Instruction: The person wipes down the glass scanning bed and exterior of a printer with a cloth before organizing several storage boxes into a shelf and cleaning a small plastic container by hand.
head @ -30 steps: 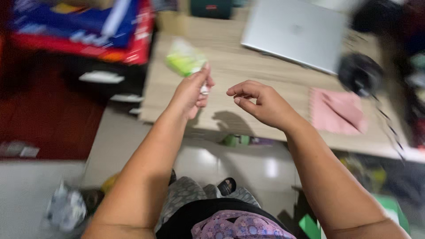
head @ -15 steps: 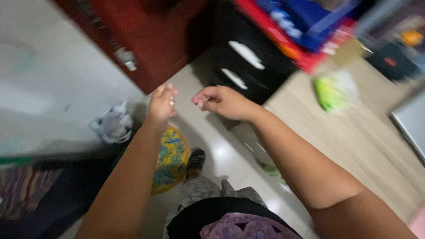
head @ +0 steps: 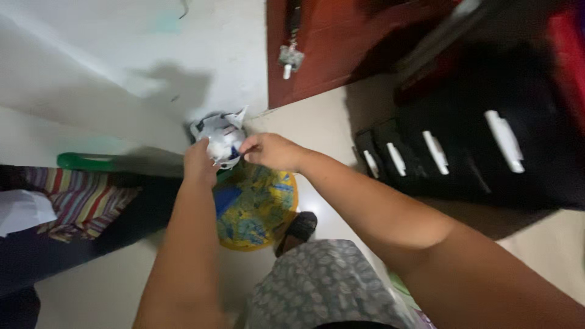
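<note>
While both hands meet, left hand (head: 200, 161) and right hand (head: 271, 151) fingers seemingly pinch white plastic bag (head: 222, 139), above yellow-blue mat (head: 256, 207).

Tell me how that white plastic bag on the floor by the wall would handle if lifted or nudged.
The white plastic bag looks crumpled and thin, so it would probably flop and change shape rather than hold form. It seems light for its bulk, likely sliding on the smooth floor if the left hand or right hand nudged it. Its contents are unclear.
</note>
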